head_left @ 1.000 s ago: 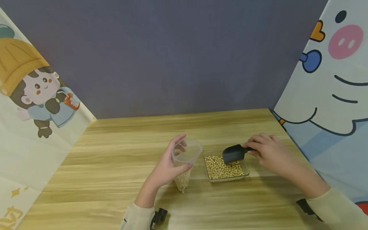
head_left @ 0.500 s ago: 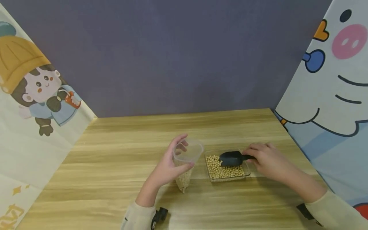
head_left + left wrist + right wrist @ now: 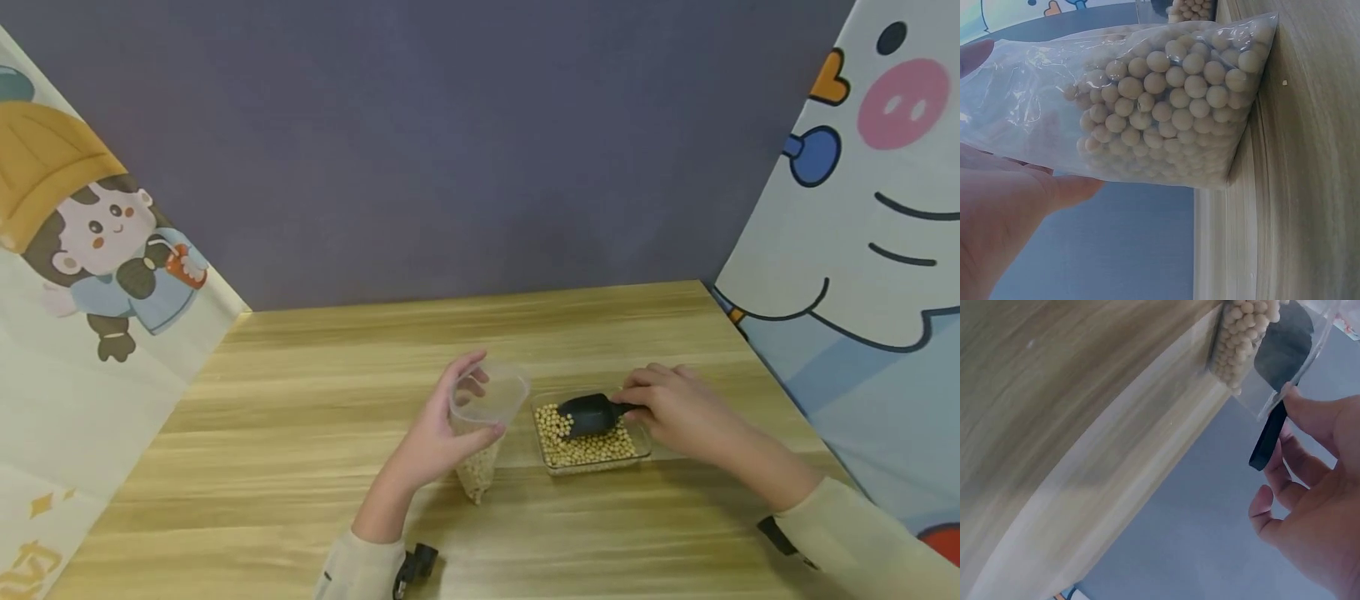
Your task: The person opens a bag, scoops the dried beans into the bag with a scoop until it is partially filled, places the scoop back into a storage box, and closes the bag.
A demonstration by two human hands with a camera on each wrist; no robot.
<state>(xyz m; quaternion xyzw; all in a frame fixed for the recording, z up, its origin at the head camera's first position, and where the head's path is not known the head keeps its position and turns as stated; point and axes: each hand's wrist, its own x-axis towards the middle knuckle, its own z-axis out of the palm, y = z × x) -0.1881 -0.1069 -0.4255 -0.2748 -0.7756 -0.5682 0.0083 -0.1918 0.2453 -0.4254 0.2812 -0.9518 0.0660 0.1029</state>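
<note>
My left hand (image 3: 431,442) holds a clear plastic bag (image 3: 1029,106) around its wide mouth, thumb on the near side and fingers on the far side. Round, pale yellow soybeans (image 3: 1160,106) fill its lower part, and its bottom meets the table in the left wrist view. To the right of the bag stands a clear rectangular container (image 3: 600,466) of soybeans (image 3: 553,450). My right hand (image 3: 678,417) grips a black scoop (image 3: 588,414) by its handle. The scoop's blade lies in the beans, its tip pointing left, with some beans at its front edge.
Both things stand on a wood-grain table (image 3: 315,400). A dark grey panel (image 3: 480,150) rises behind it, and cartoon-printed panels (image 3: 840,250) flank the sides. Below my left wrist, a small black device (image 3: 415,568) is strapped to the sleeve.
My right hand has lowered the scoop into the beans and pushed it leftward through them. The left hand and the bag stay in place.
</note>
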